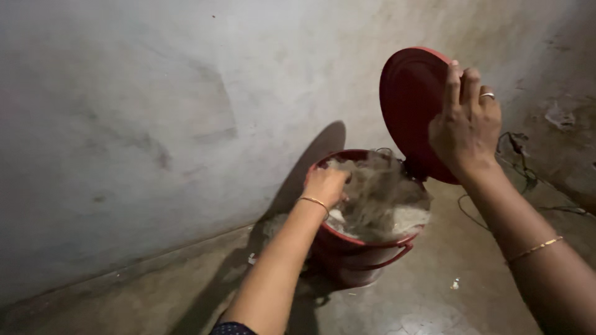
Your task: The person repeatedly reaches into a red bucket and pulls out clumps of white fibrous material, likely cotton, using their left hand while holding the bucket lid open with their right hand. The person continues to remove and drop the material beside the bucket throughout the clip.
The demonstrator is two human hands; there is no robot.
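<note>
**Lid Held Up, Other Hand Down in the Red Bucket**

The red bucket stands on the floor close to the foot of the wall, and everything else is placed from it. Its round red lid is raised above and to the right of the bucket's rim, tilted nearly upright with its inner face turned toward the camera. The right hand clasps the lid's right edge, fingers wrapped over the rim from behind and thumb side toward the viewer; a ring sits on one finger and a thin gold bangle on the forearm.

The left hand is at the bucket's left rim, fingers curled down into the contents. Motion blur hides whether the fingers are closed on anything, so the grip cannot be told. A gold bangle circles that wrist too.

The bucket is smooth, glossy plastic, round, with a thin red bail handle hanging against its front. The stuff inside is pale, grey-white and fibrous-looking, heaped to the brim, smeared by blur.

Behind the bucket the wall is rough, stained grey plaster carrying the lid's dark shadow. The floor is dull concrete, mottled, with a dark cord trailing to the right of the bucket.
</note>
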